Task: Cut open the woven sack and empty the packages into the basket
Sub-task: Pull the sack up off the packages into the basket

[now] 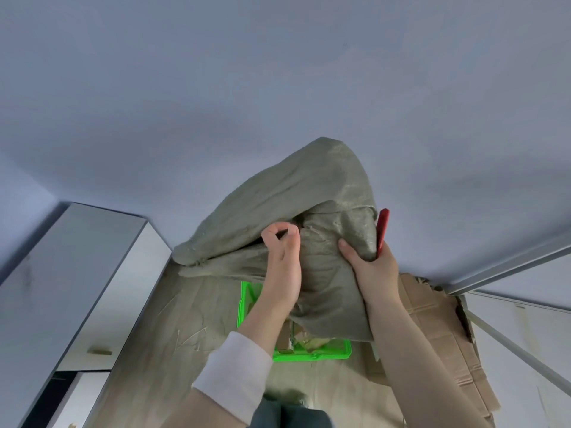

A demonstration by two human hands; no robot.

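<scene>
A grey-green woven sack (287, 193) is held up in the middle of the view, its lower end hanging over a bright green basket (312, 355) on the floor. Cardboard packages (289, 339) show inside the basket below the sack's edge. My left hand (282, 267) pinches a fold of the sack between thumb and fingers. My right hand (369, 264) grips the sack's right side and also holds a red cutter (381, 231) upright against the fabric. The sack hides most of the basket.
Flattened cardboard (441, 341) lies on the floor to the right of the basket. A white cabinet (77, 288) stands at the left. A white frame with metal rails (509, 319) is at the right. The floor (185, 335) is light wood.
</scene>
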